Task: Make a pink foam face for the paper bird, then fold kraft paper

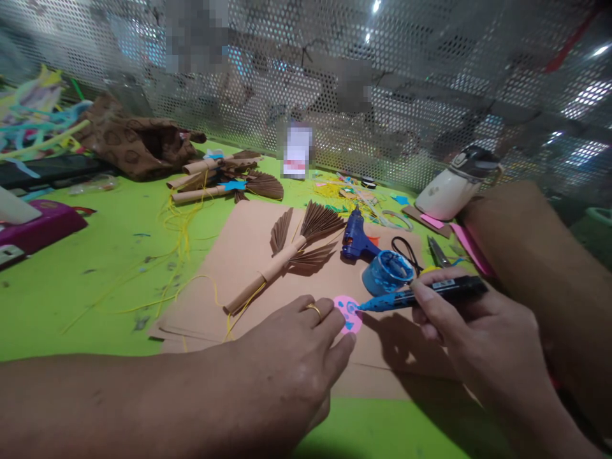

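My right hand (pixel 471 331) grips a black marker (pixel 444 292), held almost level, its front end coated in blue paint. The marker's tip touches a small pink paper circle (pixel 354 324) that carries blue painted marks. Fingers of my left hand (pixel 301 357), one with a gold ring, pinch the circle's left and lower edge against brown paper sheets (pixel 377 382). Just behind the marker stands a small open pot of blue paint (pixel 386 273), its rim smeared. Farther back on the sheets lies a rolled paper tube with pleated brown paper fans (pixel 287 258) and yellow string.
Behind the pot lies a blue glue gun (pixel 354 236). More tubes with fans (pixel 220 185) are stacked at the back left, near a brown cloth bag (pixel 138 140). A white mug (pixel 449 188), scissors (pixel 437 252) and a lit phone (pixel 297 152) stand or lie toward the back.
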A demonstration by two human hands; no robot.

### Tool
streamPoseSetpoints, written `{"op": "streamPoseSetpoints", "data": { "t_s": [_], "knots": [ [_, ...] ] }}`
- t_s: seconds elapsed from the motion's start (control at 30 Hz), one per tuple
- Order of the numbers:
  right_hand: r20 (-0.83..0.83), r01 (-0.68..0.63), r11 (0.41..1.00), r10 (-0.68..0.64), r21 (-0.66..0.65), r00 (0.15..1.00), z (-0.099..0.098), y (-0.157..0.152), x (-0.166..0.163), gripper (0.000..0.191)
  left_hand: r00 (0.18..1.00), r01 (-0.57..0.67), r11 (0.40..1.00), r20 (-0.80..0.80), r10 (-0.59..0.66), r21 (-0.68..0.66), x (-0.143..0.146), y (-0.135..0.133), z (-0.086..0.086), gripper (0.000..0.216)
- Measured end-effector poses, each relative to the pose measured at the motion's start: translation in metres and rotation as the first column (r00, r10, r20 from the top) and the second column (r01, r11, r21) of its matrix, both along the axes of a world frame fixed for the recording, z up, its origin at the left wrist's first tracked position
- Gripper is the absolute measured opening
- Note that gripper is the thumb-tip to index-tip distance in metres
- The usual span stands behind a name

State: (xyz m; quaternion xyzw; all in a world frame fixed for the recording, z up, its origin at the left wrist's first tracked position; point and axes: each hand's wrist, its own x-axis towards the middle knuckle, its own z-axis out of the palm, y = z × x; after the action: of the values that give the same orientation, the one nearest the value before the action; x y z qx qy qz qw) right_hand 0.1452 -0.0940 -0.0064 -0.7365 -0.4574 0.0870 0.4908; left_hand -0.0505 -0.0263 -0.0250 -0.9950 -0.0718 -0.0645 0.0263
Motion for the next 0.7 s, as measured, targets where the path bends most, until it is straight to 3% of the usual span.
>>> {"op": "streamPoseSetpoints", "data": {
  "t_s": [0.33, 0.5, 0.7],
  "knots": [
    [-0.021, -0.059, 0.998, 0.058, -0.029, 0.998, -0.001, 0.001, -0.004, 0.021, 1.0, 0.007, 1.0, 0.011, -0.007, 0.021, 0.0, 0.0, 0.0, 0.04],
    [-0.024, 0.088, 0.995, -0.087, 0.037, 0.996, 0.001, 0.0, 0.006, 0.02, 1.0, 0.007, 1.0, 0.023, -0.007, 0.01, -0.001, 0.001, 0.0, 0.041],
    [-0.202, 0.281, 0.938, -0.241, 0.201, 0.949, 0.018, -0.003, 0.007, 0.016, 1.0, 0.016, 1.0, 0.011, -0.016, 0.006, -0.001, 0.001, 0.002, 0.039]
  ]
}}
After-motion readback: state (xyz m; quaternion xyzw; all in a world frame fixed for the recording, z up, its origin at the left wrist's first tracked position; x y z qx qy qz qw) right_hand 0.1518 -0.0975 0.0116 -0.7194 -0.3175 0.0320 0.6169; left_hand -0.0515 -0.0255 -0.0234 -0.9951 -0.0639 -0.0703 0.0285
